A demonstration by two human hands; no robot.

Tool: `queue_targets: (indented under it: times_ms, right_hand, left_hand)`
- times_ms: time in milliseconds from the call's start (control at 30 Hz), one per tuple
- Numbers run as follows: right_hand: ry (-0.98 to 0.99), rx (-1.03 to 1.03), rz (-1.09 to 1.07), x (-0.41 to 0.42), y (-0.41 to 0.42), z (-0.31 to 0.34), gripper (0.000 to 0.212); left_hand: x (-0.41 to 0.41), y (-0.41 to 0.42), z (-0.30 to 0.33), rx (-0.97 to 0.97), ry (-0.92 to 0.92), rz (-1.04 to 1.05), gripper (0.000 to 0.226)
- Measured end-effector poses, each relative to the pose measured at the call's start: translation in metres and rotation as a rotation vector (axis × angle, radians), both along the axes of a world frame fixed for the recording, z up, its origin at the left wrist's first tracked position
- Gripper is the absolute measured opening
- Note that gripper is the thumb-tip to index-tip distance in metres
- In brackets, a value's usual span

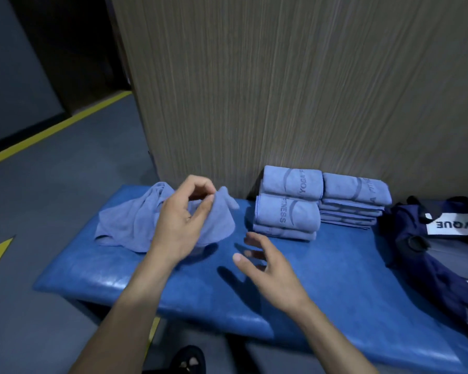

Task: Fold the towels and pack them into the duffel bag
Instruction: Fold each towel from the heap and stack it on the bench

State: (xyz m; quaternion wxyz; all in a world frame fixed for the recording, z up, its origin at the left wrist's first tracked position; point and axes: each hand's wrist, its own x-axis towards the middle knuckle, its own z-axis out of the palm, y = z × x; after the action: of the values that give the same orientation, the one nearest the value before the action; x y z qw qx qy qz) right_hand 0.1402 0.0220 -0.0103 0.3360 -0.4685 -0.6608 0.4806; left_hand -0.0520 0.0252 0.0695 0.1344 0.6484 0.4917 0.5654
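Both forearms enter from the bottom edge and reach over a blue padded bench (335,306). Left hand (181,225): raised above the bench, thumb and fingers curled and pinching a corner of a loose, crumpled blue towel (125,222); the rest of that towel lies in a heap on the left end of the bench. Right hand (268,268): hovering just above the bench surface, fingers spread and slack, holding nothing. Folded towels (287,211) sit in a stack further back against a wood-grain wall (281,90), with a second, flatter stack (354,201) touching it on the right. Dark blue duffel bag (430,255): at the right end of the bench, just beside the stacks.
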Motion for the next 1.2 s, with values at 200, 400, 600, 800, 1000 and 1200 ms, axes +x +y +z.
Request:
queue_targets:
  times_ms: [200, 400, 600, 800, 1000, 1200]
  right_hand:
    - [0.557, -0.442, 0.004, -0.002, -0.022, 0.016, 0.027]
    - [0.526, -0.259, -0.382, 0.017, -0.011, 0.017, 0.039]
    - [0.475, -0.093, -0.148, 0.042, -0.005, 0.033, 0.034]
    - [0.685, -0.165, -0.376, 0.056, -0.006, 0.064, 0.016]
    - [0.425, -0.04, -0.262, 0.06, -0.005, 0.065, 0.029]
    - [0.595, -0.086, -0.211, 0.059, -0.004, 0.073, 0.022]
  left_hand:
    - [0.018, -0.032, 0.016, -0.148, -0.582, -0.375, 0.022]
    - [0.039, -0.044, 0.04, -0.323, -0.922, -0.37, 0.034]
    - [0.039, -0.042, 0.032, -0.487, -0.855, -0.191, 0.029]
    - [0.033, -0.016, -0.006, -0.53, -0.22, 0.173, 0.011]
    - [0.053, -0.024, -0.012, -0.562, 0.05, -0.373, 0.038]
    - [0.081, -0.02, -0.038, -0.625, 0.414, -0.361, 0.016]
